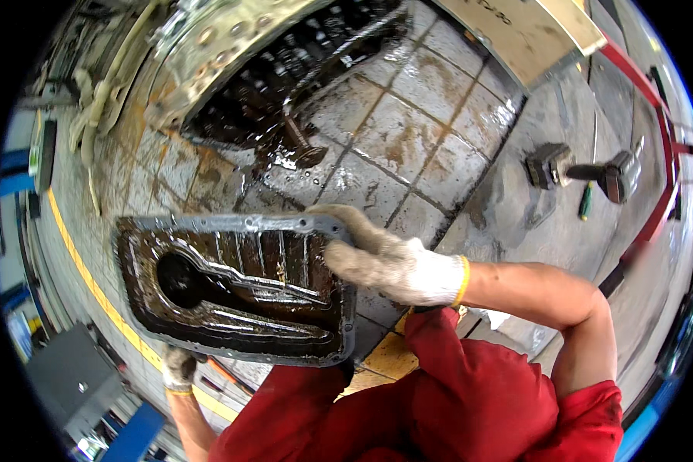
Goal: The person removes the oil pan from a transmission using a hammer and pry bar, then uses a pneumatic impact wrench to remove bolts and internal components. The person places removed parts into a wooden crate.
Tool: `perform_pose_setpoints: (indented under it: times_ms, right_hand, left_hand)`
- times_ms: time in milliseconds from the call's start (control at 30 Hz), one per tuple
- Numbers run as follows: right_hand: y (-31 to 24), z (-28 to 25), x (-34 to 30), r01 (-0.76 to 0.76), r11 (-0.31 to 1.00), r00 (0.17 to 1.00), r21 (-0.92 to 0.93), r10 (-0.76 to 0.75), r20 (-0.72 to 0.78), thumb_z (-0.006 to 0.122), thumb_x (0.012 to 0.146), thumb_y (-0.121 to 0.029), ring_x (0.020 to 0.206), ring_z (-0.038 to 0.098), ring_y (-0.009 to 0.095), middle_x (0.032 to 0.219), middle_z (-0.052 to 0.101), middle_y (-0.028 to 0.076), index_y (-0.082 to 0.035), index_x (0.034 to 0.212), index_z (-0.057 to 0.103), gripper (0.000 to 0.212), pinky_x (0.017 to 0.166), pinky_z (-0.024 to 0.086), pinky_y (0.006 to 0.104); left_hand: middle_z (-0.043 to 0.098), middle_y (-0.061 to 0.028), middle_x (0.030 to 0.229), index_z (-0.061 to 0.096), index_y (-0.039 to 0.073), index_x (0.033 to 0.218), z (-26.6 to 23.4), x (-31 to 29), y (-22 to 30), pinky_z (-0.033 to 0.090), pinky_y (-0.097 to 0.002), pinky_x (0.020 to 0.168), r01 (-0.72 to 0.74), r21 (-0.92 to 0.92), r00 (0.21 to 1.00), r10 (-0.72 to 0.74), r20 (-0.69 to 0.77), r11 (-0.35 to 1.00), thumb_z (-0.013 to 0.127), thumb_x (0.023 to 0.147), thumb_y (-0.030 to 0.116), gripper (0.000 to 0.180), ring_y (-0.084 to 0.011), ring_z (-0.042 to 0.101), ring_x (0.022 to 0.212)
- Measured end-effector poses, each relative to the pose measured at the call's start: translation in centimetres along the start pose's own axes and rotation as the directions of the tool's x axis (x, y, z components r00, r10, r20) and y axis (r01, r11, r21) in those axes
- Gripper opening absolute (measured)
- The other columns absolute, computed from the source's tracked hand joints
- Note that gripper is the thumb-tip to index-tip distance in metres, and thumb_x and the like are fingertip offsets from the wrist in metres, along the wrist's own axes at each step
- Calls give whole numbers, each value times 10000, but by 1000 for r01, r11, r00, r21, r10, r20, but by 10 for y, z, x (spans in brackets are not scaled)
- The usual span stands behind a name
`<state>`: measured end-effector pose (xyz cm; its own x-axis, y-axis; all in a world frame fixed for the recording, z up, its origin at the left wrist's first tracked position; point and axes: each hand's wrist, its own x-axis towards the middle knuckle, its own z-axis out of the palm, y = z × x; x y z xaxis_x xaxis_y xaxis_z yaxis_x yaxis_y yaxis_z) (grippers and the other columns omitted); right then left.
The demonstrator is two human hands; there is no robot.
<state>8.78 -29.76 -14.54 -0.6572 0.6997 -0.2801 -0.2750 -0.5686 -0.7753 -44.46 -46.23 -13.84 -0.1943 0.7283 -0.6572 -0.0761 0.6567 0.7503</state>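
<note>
A dark, oily engine oil pan point(239, 356), its grey flanged rim facing up, is tilted in front of me above my legs. My right hand point(389, 262), in a white knit glove, grips the pan's right end, thumb over the inner side and fingers along the outside of the rim. Inside the pan are ribs and a round, deep recess. Below the near left corner, my gloved left hand point(179, 366) is curled closed; the pan partly hides it, so what it holds cannot be made out. An orange-handled tool point(227, 375) appears close beside that hand.
An engine block point(231, 85) with its oily underside exposed lies beyond the pan, above wet, stained tiles point(369, 185). To the right are a cordless impact wrench point(612, 175) and a green-handled screwdriver point(586, 202). A wooden box point(520, 35) and red metal frame point(662, 131) stand farther right.
</note>
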Motion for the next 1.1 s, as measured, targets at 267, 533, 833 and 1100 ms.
perform_pose_setpoints:
  times_ms: [267, 533, 833, 1100]
  right_hand:
    - [-1, -7, -1, -269, 912, 963, -309, 255, -84, 533, 930, -822, 1492, 441, 375, 1578, 472, 261, -75, 1653, 264, 1075, 1215, 359, 392]
    - [21, -25, 10, -160, 924, 987, -347, 145, -69, 506, 902, -863, 1523, 384, 428, 1641, 381, 288, -66, 1656, 263, 1124, 1244, 330, 424]
    - [23, -51, 10, -181, 936, 982, -303, 156, -105, 478, 866, -915, 1485, 447, 428, 1610, 434, 285, -109, 1666, 256, 1157, 1223, 362, 419]
    - [17, -59, 14, -128, 987, 984, -102, 114, -134, 533, 912, -846, 1518, 411, 351, 1618, 439, 261, -45, 1657, 297, 1118, 1238, 327, 390]
  left_hand:
    - [715, -170, 1024, 584, 1, 1326, 16, 10, -33, 622, -441, 596, 93, 59, 994, -96, 46, 994, 686, 798, -71, 542, -312, 716, 778]
    - [730, -141, 1012, 625, -11, 1255, 45, 21, -17, 661, -435, 678, 184, 128, 983, -180, -46, 975, 659, 802, -72, 459, -278, 733, 791]
    - [720, -133, 1087, 598, 17, 1319, 56, 39, -4, 651, -421, 672, 173, 183, 983, -181, 24, 968, 716, 877, -23, 459, -275, 719, 798]
    - [707, -140, 927, 606, 2, 1262, 73, 28, -10, 600, -384, 540, 202, 57, 979, -200, -43, 978, 637, 859, -60, 409, -265, 661, 622]
